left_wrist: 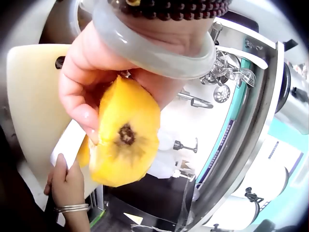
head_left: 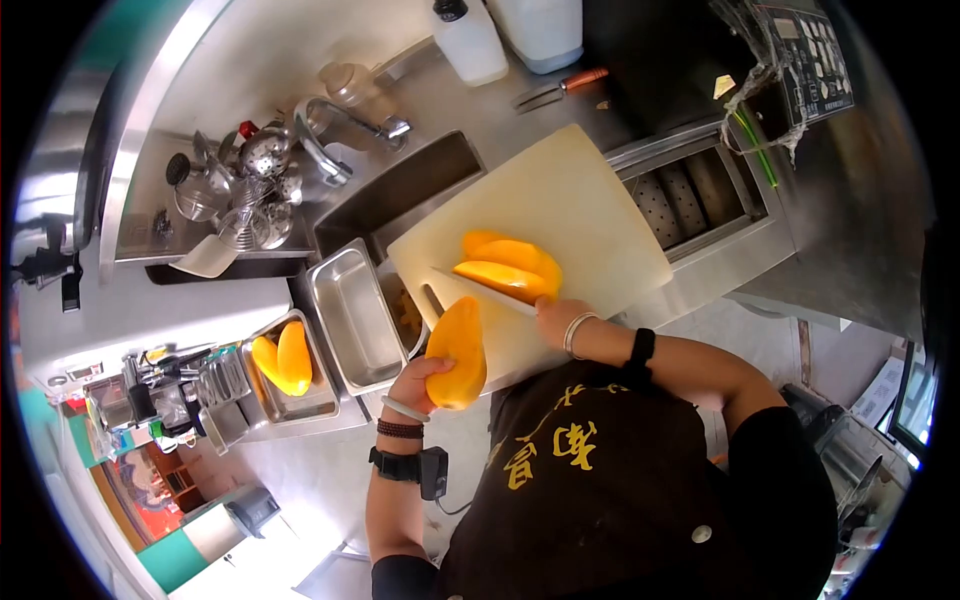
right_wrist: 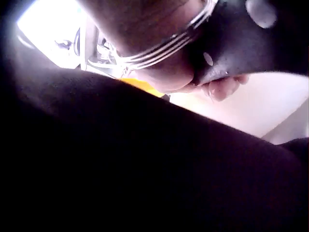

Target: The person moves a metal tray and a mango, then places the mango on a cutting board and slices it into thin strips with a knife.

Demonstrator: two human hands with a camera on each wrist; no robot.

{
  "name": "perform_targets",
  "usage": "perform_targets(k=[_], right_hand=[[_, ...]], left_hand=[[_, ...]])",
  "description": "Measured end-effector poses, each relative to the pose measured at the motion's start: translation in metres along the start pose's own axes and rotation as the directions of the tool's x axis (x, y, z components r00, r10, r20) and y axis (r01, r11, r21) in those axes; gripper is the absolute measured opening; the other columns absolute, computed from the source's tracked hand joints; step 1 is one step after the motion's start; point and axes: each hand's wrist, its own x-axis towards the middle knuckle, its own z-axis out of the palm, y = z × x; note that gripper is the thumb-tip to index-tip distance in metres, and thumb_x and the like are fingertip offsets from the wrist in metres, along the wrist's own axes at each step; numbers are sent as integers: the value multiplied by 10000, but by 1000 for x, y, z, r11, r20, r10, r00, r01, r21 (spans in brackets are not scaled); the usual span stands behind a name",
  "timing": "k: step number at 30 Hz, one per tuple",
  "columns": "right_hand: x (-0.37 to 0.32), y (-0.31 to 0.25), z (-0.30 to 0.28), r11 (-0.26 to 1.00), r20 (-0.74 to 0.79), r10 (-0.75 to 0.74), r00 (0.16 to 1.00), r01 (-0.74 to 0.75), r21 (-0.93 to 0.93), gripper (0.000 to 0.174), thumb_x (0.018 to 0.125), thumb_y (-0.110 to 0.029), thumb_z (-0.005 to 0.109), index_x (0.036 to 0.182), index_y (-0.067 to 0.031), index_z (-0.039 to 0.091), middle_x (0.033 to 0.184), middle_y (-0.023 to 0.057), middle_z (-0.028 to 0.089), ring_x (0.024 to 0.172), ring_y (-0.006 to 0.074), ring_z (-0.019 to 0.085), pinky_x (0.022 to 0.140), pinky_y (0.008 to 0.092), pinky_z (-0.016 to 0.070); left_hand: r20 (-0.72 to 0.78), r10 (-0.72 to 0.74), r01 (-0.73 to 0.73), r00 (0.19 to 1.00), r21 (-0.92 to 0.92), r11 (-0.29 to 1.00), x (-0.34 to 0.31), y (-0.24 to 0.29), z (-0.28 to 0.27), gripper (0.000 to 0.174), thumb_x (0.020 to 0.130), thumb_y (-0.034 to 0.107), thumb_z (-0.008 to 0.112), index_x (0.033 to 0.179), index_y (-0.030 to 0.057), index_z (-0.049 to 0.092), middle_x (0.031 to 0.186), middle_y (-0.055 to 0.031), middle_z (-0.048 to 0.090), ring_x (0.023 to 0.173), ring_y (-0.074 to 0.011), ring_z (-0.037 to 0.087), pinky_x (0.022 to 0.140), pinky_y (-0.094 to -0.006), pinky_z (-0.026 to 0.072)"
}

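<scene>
In the head view the left hand (head_left: 412,386) grips a peeled yellow fruit (head_left: 457,352) over the near left edge of the cutting board (head_left: 590,200). The left wrist view shows the fruit's end (left_wrist: 108,162) with a dark spot, the left hand's fingers (left_wrist: 79,87) curled round it. The right hand (head_left: 556,320) holds a knife (head_left: 490,292), its blade lying beside yellow fruit pieces (head_left: 512,262) on the board. That same knife (left_wrist: 70,142) shows pale in the left wrist view. Dark cloth hides most of the right wrist view; part of the right hand (right_wrist: 169,75) shows.
Left of the board stand an empty steel pan (head_left: 358,315) and a tray (head_left: 312,402) with yellow fruit (head_left: 292,358). Behind are a sink (head_left: 400,190), a faucet (head_left: 325,150), ladles and strainers (head_left: 265,155), white bottles (head_left: 470,45) and a red-handled tool (head_left: 583,80).
</scene>
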Motion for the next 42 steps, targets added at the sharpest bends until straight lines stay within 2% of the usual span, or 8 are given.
perform_targets(k=[2,4,8,10,15,17,20,42], right_hand=[[-14,-4,-16,996,-23,-91,996,91,2,220,825,-206,369,879,-11,454,663,166,573,612,338,563,566,432,436],[-36,-14,-36,991,-68,-131,989,132,11,207,824,-208,386,854,-15,452,639,158,562,589,340,553,552,434,430],[-77,-16,-54,947,-212,-319,924,317,-45,184,812,-214,443,787,-31,439,614,136,549,534,332,537,500,417,428],[-90,-19,-62,943,-159,-331,930,321,-86,166,798,-191,427,836,-30,426,660,147,558,568,326,553,517,412,442],[-106,-23,-68,931,-54,-347,936,337,-140,172,763,-145,416,889,-28,414,744,164,564,615,318,573,526,399,461],[-108,-22,-62,894,-129,-415,901,377,-243,185,820,-227,427,799,-43,436,624,106,530,505,284,544,441,389,435],[-110,-27,-61,904,-50,-374,926,352,-242,176,815,-219,411,822,-45,437,646,107,533,527,275,553,446,386,439],[-73,-53,-78,934,51,-190,981,196,-300,146,719,-115,470,829,-30,427,665,131,555,566,278,577,463,375,462]], left_hand=[[-34,-19,10,999,-249,968,-3,-2,14,385,746,106,512,1104,0,417,978,-128,551,836,-236,574,698,-342,483],[-69,-15,-3,998,-256,967,1,-10,15,375,761,161,491,1102,22,417,962,-130,545,791,-242,557,598,-327,473],[36,-15,28,999,-402,915,11,-22,14,359,751,200,479,1064,30,436,910,-123,510,706,-235,466,538,-290,423],[259,-50,198,964,-584,787,18,-30,3,362,756,202,446,1088,59,429,996,-123,524,828,-277,507,571,-354,431],[149,-108,167,983,-477,863,17,-29,7,356,752,210,449,1080,74,435,966,-103,539,817,-255,536,527,-345,447],[144,-165,210,976,-407,889,16,-24,10,361,750,205,453,1089,85,433,960,-92,548,818,-245,547,516,-342,449],[176,-181,233,968,-353,906,18,-21,6,359,760,217,439,1098,93,435,973,-91,550,825,-250,547,529,-342,444],[318,-223,346,922,-413,842,31,-1,-5,348,800,219,396,1116,77,427,1064,-81,519,915,-221,512,609,-334,418]])
